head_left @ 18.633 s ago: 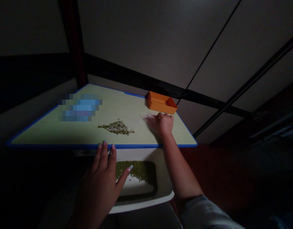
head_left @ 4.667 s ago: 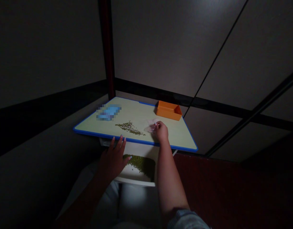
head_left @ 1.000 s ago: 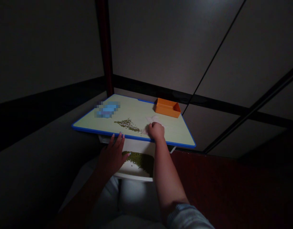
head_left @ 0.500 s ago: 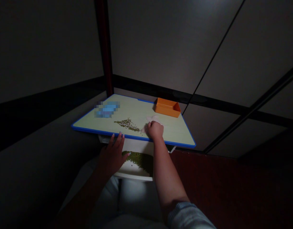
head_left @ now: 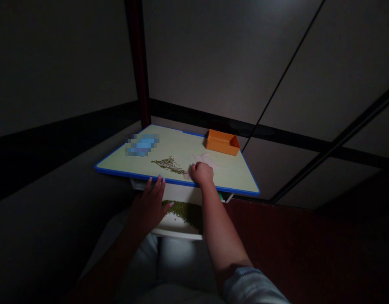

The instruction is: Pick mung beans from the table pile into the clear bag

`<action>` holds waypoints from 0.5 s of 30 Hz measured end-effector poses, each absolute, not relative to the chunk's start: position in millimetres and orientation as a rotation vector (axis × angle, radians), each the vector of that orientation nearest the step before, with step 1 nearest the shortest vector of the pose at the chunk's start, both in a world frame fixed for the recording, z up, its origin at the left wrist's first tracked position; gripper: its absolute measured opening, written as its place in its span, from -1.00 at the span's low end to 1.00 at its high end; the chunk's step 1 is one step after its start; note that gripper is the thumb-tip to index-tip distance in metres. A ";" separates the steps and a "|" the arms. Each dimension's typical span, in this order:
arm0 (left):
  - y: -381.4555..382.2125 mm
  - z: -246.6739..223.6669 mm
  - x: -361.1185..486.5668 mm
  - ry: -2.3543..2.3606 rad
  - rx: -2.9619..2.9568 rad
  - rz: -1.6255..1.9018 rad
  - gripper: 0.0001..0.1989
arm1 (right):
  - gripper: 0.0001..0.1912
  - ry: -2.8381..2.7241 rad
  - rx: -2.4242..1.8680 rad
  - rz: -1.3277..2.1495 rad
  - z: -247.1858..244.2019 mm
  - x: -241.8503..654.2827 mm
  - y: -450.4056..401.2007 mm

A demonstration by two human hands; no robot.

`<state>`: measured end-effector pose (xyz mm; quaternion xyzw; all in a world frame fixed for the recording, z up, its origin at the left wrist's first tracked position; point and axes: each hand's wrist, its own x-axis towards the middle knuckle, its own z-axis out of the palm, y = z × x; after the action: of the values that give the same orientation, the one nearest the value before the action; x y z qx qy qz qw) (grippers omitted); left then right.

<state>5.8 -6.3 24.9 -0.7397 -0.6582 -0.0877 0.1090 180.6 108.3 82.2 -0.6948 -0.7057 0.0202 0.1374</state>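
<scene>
My right hand point(head_left: 203, 173) is closed over the pale tabletop point(head_left: 232, 173), near its front edge. What its fingers hold, if anything, is hidden. Just left of it lies a scatter of small green beans point(head_left: 169, 164), apparently mung beans, with a pale patch at the near end by my fingers. My left hand point(head_left: 151, 202) has its fingers stretched out, the tips at the table's blue front edge and the thumb over the open white drawer point(head_left: 178, 233). Inside the drawer is a heap of green beans point(head_left: 184, 211), partly hidden by my right forearm.
An orange open box point(head_left: 222, 145) stands at the table's back right corner. A blurred blue item point(head_left: 142, 145) lies at the left. Walls rise behind and to the left. The dark red floor point(head_left: 276, 245) shows on the right.
My right hand has shifted slightly left toward the scattered beans, showing more of a pale patch behind it. My left hand has stayed in place.
</scene>
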 end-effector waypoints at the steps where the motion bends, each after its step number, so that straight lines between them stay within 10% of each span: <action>1: -6.2 25.3 5.8 -1.938 -2.177 -0.257 -0.28 | -0.58 -2.051 -2.009 0.058 81.9 180.1 108.2; 15: -7.4 27.5 5.8 -1.934 -2.186 -0.259 -0.29 | -0.57 -2.085 -1.989 0.097 80.7 176.0 106.2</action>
<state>5.8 -7.4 27.5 -0.7419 -0.6564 -0.0879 0.1053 176.0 106.2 80.7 -0.6842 -0.7171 0.0335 0.1288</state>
